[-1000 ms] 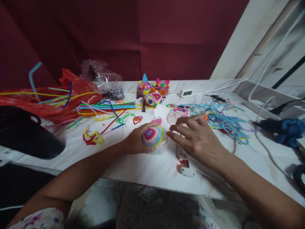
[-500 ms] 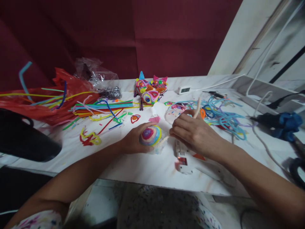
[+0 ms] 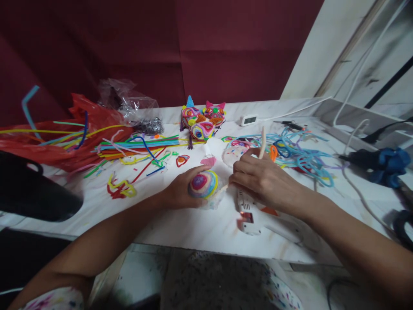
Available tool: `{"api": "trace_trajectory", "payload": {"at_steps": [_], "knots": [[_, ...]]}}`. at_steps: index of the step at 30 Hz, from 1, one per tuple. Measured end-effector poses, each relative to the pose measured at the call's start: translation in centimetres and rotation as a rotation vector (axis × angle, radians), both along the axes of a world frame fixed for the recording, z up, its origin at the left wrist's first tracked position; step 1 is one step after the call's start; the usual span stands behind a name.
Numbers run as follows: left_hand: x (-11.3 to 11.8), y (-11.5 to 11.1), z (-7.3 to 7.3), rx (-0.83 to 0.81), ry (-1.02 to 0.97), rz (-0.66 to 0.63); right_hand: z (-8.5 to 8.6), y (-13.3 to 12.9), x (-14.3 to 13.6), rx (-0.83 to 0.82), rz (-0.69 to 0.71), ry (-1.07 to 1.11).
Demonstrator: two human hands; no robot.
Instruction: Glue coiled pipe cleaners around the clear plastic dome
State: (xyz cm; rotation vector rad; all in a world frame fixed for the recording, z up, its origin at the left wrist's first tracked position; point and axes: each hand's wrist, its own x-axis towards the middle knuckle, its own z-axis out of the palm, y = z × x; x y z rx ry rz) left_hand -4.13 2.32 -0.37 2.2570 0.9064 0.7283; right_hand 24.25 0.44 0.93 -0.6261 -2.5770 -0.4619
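Observation:
My left hand (image 3: 182,189) is wrapped round a ball (image 3: 203,184) ringed in purple, pink, cream, blue and yellow, with clear plastic (image 3: 214,199) showing at its lower right. Just right of the ball, my right hand (image 3: 258,176) pinches a cream fuzzy stem (image 3: 263,142). One end of the stem sticks up above the knuckles, and the other points toward the ball's right side. Below my right hand a white glue gun (image 3: 250,217) lies on the table, a red light glowing on it.
Three colourful animal-face ornaments (image 3: 204,120) stand at the back centre. Blue stems (image 3: 303,157) tangle on the right. Straight stems (image 3: 138,145) and a red bag (image 3: 93,116) lie left, behind a black mug (image 3: 35,189). A small white display (image 3: 249,120) sits behind.
The stem's upper end has swung slightly left and stands more upright. Both hands keep nearly the same places, and the whole view has shifted a little.

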Motion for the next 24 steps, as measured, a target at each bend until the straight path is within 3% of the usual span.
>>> {"api": "trace_trajectory", "payload": {"at_steps": [12,24], "knots": [[-0.1,0.1,-0.1,0.031,0.005,-0.015,-2.0,1.3,-1.0,-0.125,-0.1,0.071],[-0.1,-0.2,0.1,0.102,0.028,-0.082,-2.2,1.8,-1.5,-0.293,-0.126,0.017]]}}
